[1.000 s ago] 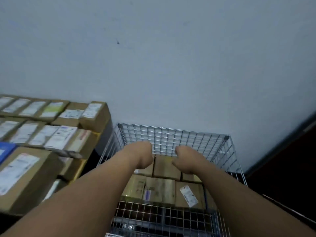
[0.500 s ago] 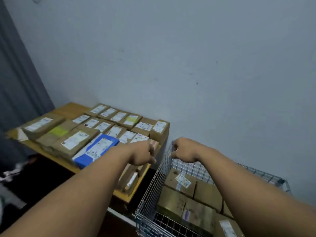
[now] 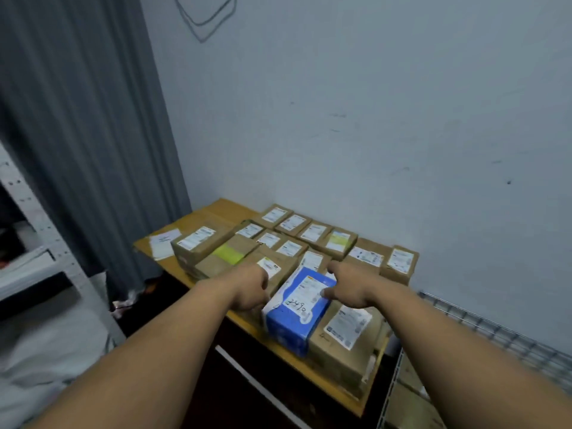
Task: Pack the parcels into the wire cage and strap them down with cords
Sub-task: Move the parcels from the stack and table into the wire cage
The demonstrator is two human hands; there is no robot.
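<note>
Right grip (image 3: 349,289) spread apart on blue parcel (image 3: 297,317), left grip (image 3: 250,287) at its other side, closure unclear, both arms outstretched

Dim, soft blur, wide-angle edge distortion, no glare

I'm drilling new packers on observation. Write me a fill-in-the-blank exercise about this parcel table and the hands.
1. The rectangular cardboard box between the left hand and the right hand is coloured ___.
2. The brown cardboard parcels lie on a table made of ___.
3. The silver wire cage stands on the table's ___ side.

Missing words: blue; wood; right.
</note>
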